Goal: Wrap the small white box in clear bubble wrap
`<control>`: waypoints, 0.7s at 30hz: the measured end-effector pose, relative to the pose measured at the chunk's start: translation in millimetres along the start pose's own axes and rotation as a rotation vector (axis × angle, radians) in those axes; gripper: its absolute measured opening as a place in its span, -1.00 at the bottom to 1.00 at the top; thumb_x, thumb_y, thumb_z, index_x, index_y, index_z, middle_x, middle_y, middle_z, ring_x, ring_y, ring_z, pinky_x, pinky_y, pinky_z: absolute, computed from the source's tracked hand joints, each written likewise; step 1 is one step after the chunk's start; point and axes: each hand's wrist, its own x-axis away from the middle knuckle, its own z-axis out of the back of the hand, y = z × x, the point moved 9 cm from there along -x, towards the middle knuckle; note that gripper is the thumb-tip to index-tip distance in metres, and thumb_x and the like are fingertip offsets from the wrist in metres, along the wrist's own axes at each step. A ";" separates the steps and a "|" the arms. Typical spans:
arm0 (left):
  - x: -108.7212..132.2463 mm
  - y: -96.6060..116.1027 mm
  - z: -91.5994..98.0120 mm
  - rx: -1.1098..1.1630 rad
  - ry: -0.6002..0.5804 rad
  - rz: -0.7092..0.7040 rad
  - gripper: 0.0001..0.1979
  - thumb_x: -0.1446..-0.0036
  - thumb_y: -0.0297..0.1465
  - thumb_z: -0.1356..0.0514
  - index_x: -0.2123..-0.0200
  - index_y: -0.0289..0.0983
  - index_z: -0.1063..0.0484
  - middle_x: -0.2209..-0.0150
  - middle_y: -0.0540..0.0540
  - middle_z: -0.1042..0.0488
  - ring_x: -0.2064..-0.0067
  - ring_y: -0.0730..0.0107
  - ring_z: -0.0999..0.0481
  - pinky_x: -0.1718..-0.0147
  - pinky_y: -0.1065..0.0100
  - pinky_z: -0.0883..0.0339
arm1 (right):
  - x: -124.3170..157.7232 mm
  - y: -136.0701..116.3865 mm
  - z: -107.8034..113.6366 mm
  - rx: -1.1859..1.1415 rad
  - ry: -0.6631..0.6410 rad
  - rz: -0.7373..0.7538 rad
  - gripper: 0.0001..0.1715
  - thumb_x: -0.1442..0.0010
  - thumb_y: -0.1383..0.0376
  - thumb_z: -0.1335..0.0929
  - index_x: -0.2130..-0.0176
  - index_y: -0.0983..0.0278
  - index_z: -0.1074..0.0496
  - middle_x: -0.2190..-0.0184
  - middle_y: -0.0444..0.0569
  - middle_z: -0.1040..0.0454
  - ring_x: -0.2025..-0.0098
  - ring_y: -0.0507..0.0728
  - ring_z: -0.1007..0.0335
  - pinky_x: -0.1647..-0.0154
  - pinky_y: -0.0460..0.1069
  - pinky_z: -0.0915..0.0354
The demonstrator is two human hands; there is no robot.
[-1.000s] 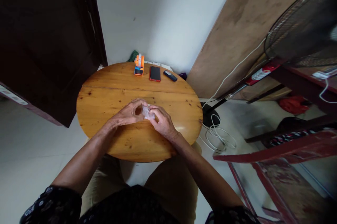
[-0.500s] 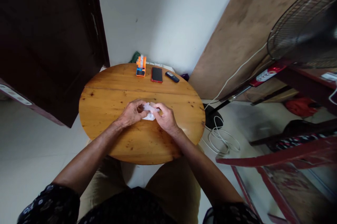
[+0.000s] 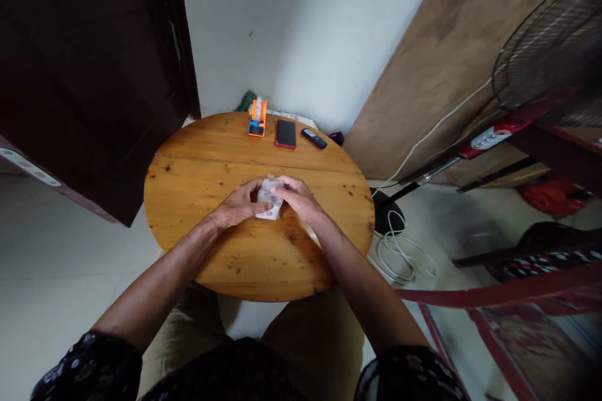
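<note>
Between my hands is a small white packet [image 3: 269, 208], wrapped in something thin and translucent, with a pinkish mark near its front edge. It is on or just over the round wooden table [image 3: 197, 194]. My left hand [image 3: 239, 204] grips its left side, thumb across the front and fingers curled behind. From the right, my right hand [image 3: 297, 195] presses over the packet's top and right edge with bent fingers. Part of the packet is hidden beneath the fingers, and what it contains cannot be made out.
At the table's back stand an orange tape dispenser [image 3: 257, 118], a dark phone with a red edge [image 3: 285, 134] and a small dark handset [image 3: 314, 138]. A standing fan [image 3: 550, 56], looped white cable [image 3: 399, 256] and red-framed furniture [image 3: 451, 297] are on the right.
The translucent wrapping, raised and loose before, now lies flatter against the packet. My right hand has shifted over its top. The view has swung slightly left.
</note>
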 end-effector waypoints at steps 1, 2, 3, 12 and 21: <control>-1.4 -2.1 0.8 0.022 0.011 -0.002 -0.37 0.09 -0.27 -0.42 -0.08 -0.28 -0.40 -0.02 -0.19 -0.54 0.01 0.19 -0.55 0.00 0.17 -0.41 | -0.2 -0.8 -0.2 -0.007 0.009 0.007 -0.69 0.02 0.08 -0.47 0.35 0.24 -0.49 0.47 -0.15 -0.52 0.44 0.04 -0.38 0.39 -0.06 -0.29; -2.9 -4.0 1.8 0.041 0.023 -0.005 -0.38 0.10 -0.25 -0.43 -0.05 -0.29 -0.41 -0.02 -0.19 -0.54 0.00 0.18 -0.55 -0.01 0.16 -0.41 | -0.6 -1.7 0.2 -0.011 0.029 0.019 -0.69 0.01 0.07 -0.46 0.35 0.24 -0.49 0.46 -0.15 -0.52 0.43 0.04 -0.39 0.37 -0.06 -0.29; -4.2 -5.8 2.9 0.059 0.035 -0.007 -0.37 0.12 -0.24 -0.45 -0.03 -0.29 -0.41 -0.02 -0.20 -0.54 0.00 0.17 -0.54 -0.01 0.15 -0.40 | -1.1 -2.9 1.0 -0.012 0.057 0.037 -0.69 -0.01 0.06 -0.45 0.36 0.24 -0.50 0.46 -0.15 -0.51 0.42 0.05 -0.39 0.36 -0.06 -0.29; -7.9 -11.3 8.2 0.087 0.072 -0.005 -0.35 0.19 -0.17 -0.49 0.05 -0.27 -0.35 0.07 -0.17 -0.53 0.10 0.28 -0.54 0.07 0.20 -0.42 | 2.8 -19.1 -2.7 0.155 0.225 0.207 -0.77 -0.13 0.13 -0.37 0.33 0.22 -0.55 0.38 -0.12 -0.56 0.31 0.09 -0.44 0.22 -0.02 -0.34; -11.4 -13.4 17.2 0.058 0.106 0.005 -0.43 0.24 -0.14 -0.51 0.25 -0.27 -0.35 0.28 -0.02 -0.50 0.26 0.40 -0.50 0.21 0.27 -0.40 | 6.9 -22.1 -4.7 0.268 0.259 0.291 -0.76 -0.18 0.12 -0.33 0.34 0.19 -0.52 0.40 -0.12 -0.54 0.35 0.09 -0.41 0.26 -0.02 -0.31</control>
